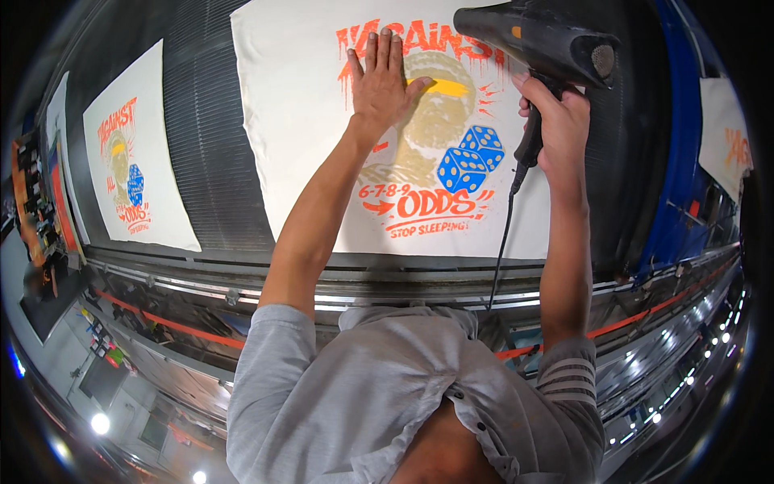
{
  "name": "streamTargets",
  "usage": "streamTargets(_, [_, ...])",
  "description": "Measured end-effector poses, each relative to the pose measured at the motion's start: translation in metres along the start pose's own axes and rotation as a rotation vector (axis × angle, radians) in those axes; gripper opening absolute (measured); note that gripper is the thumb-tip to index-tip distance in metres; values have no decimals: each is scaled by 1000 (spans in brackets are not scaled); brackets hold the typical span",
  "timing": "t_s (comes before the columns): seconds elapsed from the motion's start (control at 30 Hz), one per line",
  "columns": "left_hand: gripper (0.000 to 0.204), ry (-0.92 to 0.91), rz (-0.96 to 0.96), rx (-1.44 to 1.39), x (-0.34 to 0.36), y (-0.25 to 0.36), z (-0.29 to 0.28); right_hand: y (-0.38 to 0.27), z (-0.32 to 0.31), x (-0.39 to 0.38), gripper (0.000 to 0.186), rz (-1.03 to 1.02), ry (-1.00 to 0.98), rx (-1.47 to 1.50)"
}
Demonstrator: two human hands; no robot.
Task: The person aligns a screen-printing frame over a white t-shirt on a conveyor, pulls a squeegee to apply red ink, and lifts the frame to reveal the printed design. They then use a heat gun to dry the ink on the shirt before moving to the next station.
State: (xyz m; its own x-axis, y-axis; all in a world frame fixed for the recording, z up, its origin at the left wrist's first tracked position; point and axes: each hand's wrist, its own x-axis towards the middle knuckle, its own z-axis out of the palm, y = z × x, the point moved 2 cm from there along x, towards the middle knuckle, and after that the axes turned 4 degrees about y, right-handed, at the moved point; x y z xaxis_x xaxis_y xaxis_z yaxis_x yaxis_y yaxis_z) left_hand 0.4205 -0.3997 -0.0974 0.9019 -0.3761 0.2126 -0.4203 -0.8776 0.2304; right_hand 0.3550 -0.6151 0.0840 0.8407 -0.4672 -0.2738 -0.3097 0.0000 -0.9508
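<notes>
My left hand [380, 95] lies palm down on a white printed fabric sheet [290, 73], fingers apart, over the upper part of the print. The print has red lettering, a beige figure with a yellow band and two blue dice [468, 161]. My right hand [556, 125] grips the handle of a black blow dryer [532, 36] at the right side of the print. The dryer's body is held over the sheet's upper right, nozzle toward the left, and its cord [504, 238] hangs down past the near edge.
Another printed sheet [169, 222] lies on the ridged dark bed [218, 145] at left; part of a further one [717, 121] shows at far right beside a blue strip [673, 177]. Metal rails [387, 297] and an orange bar [185, 327] run along the near edge.
</notes>
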Motion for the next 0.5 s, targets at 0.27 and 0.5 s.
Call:
streamTargets(0.27, [86, -6, 3, 48, 4, -5, -2, 10, -3, 14, 19, 107, 36, -31])
streamTargets(0.5, [85, -56, -53, 27, -17, -15, -13, 18, -8, 20, 21, 96, 37, -61])
